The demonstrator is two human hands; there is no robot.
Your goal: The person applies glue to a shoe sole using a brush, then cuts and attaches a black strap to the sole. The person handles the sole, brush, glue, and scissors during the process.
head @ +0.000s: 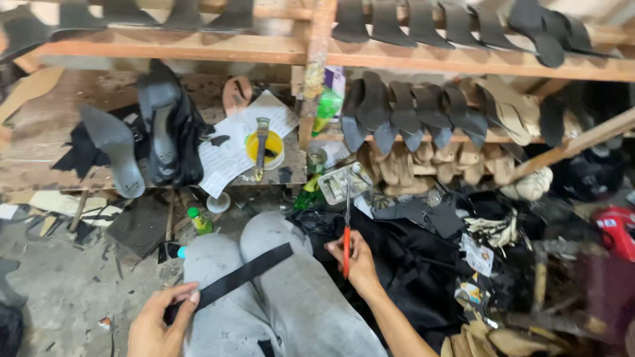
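Note:
A long black strap (239, 277) lies slantwise across my grey-trousered knees (284, 311). My left hand (156, 323) pinches its lower left end at the bottom of the head view. My right hand (358, 263) is closed around the red handle of a thin metal tool (346, 228) held upright, its tip pointing up towards a small clear tray (338, 183). The strap's upper end stops a short way left of my right hand.
Wooden racks (278, 49) hold rows of black shoe soles and heels. A yellow glue pot (264, 149) with a brush stands on a low bench beside papers and black heeled shoes. Green bottles, black fabric (410, 258) and scraps cover the floor at right.

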